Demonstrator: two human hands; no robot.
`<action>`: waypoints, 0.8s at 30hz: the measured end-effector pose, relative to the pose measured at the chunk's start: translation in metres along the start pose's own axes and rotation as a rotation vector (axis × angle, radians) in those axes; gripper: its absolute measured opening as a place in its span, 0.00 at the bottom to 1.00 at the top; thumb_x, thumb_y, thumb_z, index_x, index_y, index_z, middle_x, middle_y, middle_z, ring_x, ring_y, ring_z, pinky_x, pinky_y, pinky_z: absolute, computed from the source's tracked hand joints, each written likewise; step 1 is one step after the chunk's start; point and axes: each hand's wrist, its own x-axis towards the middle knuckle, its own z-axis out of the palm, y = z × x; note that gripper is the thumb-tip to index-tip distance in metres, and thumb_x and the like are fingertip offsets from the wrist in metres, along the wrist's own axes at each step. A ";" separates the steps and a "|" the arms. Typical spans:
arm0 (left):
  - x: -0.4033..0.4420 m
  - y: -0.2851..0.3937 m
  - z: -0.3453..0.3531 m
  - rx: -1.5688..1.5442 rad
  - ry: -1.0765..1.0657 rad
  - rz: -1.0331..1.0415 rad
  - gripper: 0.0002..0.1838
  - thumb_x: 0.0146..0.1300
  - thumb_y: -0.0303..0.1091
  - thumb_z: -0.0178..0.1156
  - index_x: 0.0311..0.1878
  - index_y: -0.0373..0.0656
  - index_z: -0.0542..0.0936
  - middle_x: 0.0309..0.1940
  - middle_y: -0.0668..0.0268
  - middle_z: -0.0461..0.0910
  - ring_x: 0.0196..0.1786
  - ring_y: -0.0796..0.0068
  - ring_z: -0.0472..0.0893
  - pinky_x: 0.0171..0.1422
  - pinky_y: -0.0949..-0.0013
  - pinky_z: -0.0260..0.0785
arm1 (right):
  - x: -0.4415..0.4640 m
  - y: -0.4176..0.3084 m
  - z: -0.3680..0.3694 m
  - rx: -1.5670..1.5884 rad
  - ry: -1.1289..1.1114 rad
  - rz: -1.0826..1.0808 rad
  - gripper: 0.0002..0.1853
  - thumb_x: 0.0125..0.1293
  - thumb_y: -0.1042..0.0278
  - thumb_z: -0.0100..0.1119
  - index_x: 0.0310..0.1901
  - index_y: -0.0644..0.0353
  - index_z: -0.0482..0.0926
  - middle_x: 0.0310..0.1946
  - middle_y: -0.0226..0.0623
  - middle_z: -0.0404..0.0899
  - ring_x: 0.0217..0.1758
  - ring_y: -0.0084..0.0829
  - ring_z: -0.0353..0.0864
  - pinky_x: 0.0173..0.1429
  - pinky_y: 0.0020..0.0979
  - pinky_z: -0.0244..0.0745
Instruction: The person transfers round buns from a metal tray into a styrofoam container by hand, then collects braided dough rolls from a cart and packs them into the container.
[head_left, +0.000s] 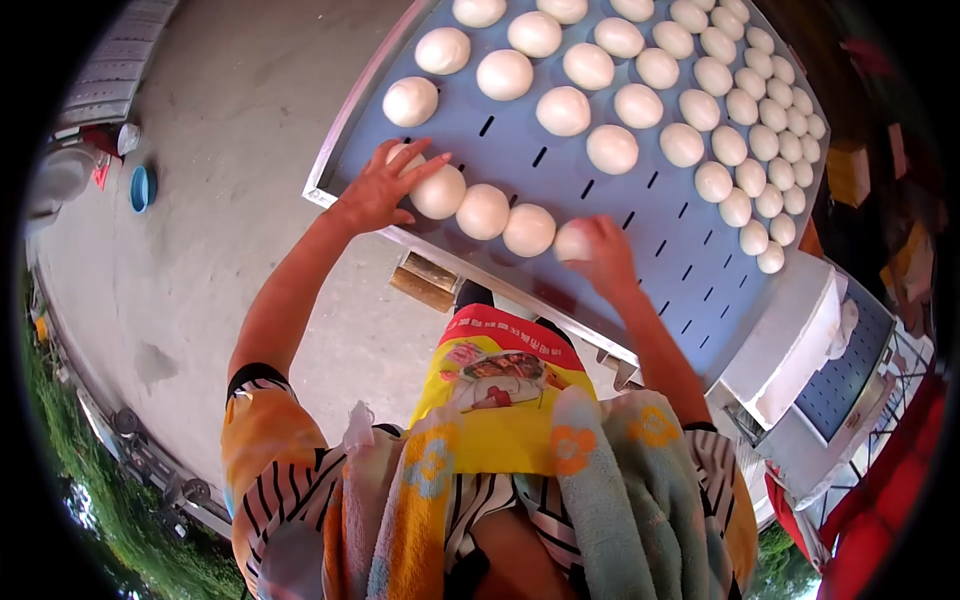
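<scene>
A row of several round white dough buns (483,212) sits along the near edge of a blue slotted tray (610,235). At the row's left end, my left hand (378,192) is curved around a bun (440,192), fingers over its far side and thumb on the near side. Another bun (405,160) shows partly beneath those fingers. My right hand (605,255), slightly blurred, closes on the bun (574,241) at the right end; its fingertips are partly hidden.
Many more buns (563,111) stand in spaced rows across the tray. A white box-like block (785,345) adjoins its right end, beside another slotted tray (845,365). Wooden blocks (425,280) lie below the near edge. A blue basin (143,188) stands on the concrete floor.
</scene>
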 end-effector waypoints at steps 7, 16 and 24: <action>0.004 0.012 0.014 0.159 0.077 -0.029 0.57 0.39 0.38 0.80 0.75 0.72 0.62 0.73 0.72 0.64 0.71 0.45 0.60 0.73 0.47 0.66 | 0.007 -0.032 0.031 -0.235 0.193 -0.109 0.59 0.34 0.47 0.81 0.74 0.36 0.62 0.55 0.31 0.72 0.56 0.40 0.74 0.53 0.49 0.73; 0.012 0.006 0.031 0.181 0.152 0.028 0.41 0.47 0.33 0.73 0.68 0.66 0.71 0.65 0.70 0.71 0.66 0.45 0.67 0.67 0.45 0.67 | 0.066 -0.070 0.048 -0.141 0.009 -0.268 0.49 0.39 0.53 0.80 0.69 0.38 0.69 0.44 0.32 0.77 0.44 0.41 0.78 0.44 0.45 0.74; 0.012 0.078 0.003 0.094 0.312 0.053 0.39 0.38 0.21 0.73 0.60 0.51 0.77 0.57 0.68 0.78 0.59 0.47 0.72 0.66 0.50 0.68 | 0.039 -0.050 0.010 0.184 0.116 -0.216 0.38 0.44 0.57 0.79 0.62 0.35 0.77 0.40 0.29 0.74 0.47 0.37 0.79 0.47 0.39 0.76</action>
